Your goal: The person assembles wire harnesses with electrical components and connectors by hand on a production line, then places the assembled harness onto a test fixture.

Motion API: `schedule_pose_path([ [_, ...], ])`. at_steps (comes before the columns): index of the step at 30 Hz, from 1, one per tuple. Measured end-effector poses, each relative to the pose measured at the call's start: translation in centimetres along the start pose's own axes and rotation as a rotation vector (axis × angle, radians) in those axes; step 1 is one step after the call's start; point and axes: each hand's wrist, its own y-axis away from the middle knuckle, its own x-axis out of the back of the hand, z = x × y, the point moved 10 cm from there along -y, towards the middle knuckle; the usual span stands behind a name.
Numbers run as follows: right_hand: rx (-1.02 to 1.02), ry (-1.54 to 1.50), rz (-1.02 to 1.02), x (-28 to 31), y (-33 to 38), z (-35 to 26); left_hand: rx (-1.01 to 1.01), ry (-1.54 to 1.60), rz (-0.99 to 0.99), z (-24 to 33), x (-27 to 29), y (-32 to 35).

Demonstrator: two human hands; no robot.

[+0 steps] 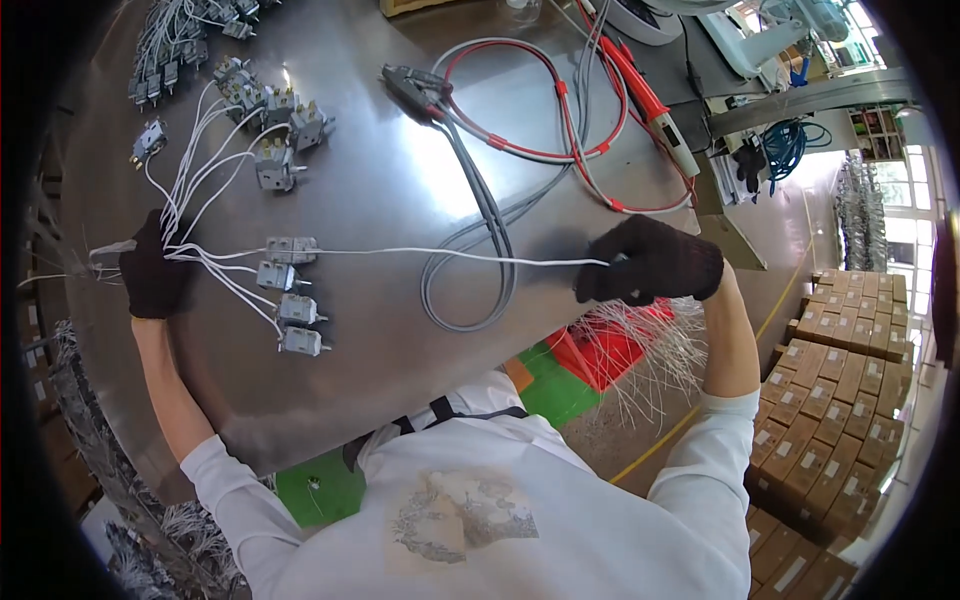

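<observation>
My left hand [158,270], in a dark glove, is closed round a bundle of white wires [178,212] at the left of the metal table. From that bundle, wires run to small grey boxy components [299,310] in a column beside the hand and to a farther group [275,165] with brass-coloured metal parts. One white wire [450,254] stretches nearly straight across to my right hand [655,262], also gloved. Its fingers are closed on the wire's end; a small part of something grey shows between them, mostly hidden.
Grey cables [480,180] with a dark clamp lie mid-table. Beyond my right hand are a red-and-white probe [648,105] and a red-and-grey lead. More wired components [170,55] sit far left. Below the right edge, a red bin [600,350] holds many wires. Stacked cartons [830,390] stand right.
</observation>
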Motion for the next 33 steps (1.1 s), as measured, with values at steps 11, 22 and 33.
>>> schedule_pose_path([
  [11, -0.221, -0.694, 0.348, 3.2, 20.3, 34.0, 0.294, 0.045, -0.031, -8.3, 1.3, 3.9],
  [22, -0.5, -0.151, 0.378, 1.3, 8.6, 35.2, 0.345, -0.026, -0.071, -5.2, 0.7, 2.4],
  [33, -0.073, -0.901, 0.635, -5.3, 4.8, 40.6, 0.342, -0.083, -0.061, -6.8, -0.4, 3.0],
])
